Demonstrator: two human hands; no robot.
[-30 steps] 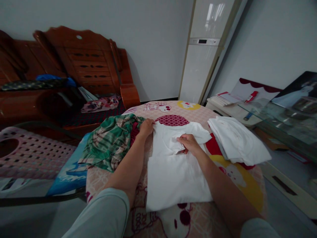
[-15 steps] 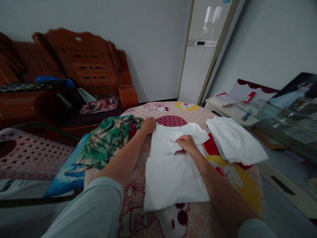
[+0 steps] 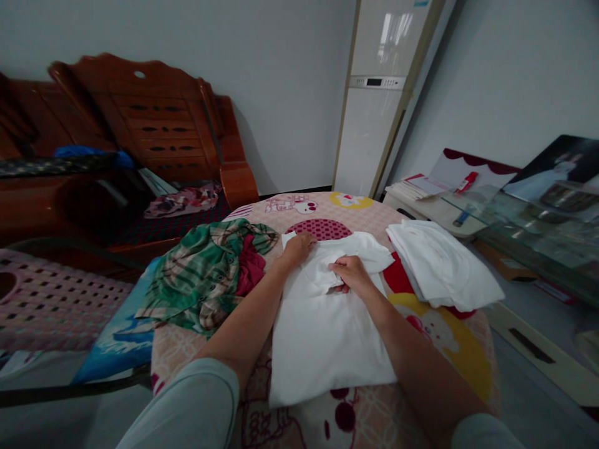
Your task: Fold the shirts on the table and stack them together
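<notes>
A white T-shirt (image 3: 332, 343) lies folded on the round table in front of me. My left hand (image 3: 299, 247) rests on its upper left part, fingers laid on the cloth. Just right of it, my right hand (image 3: 350, 272) is closed on a bunched bit of the shirt near the middle, and creases run out from this grip. To the left is a crumpled green plaid shirt (image 3: 196, 271) with a dark red cloth (image 3: 251, 265) beside it. A pile of folded white clothes (image 3: 442, 262) sits at the table's right side.
A patterned pink tablecloth (image 3: 374, 415) covers the table. Behind on the left stands a wooden chair (image 3: 163, 118) with clothes on its seat; a pink woven chair (image 3: 60, 299) is nearer. At right are a glass shelf (image 3: 519, 240) and a cabinet (image 3: 421, 202).
My left hand has moved right, from the shirt's upper left corner onto its cloth. The fold line across the shirt's left side has smoothed out. My right hand keeps its grip.
</notes>
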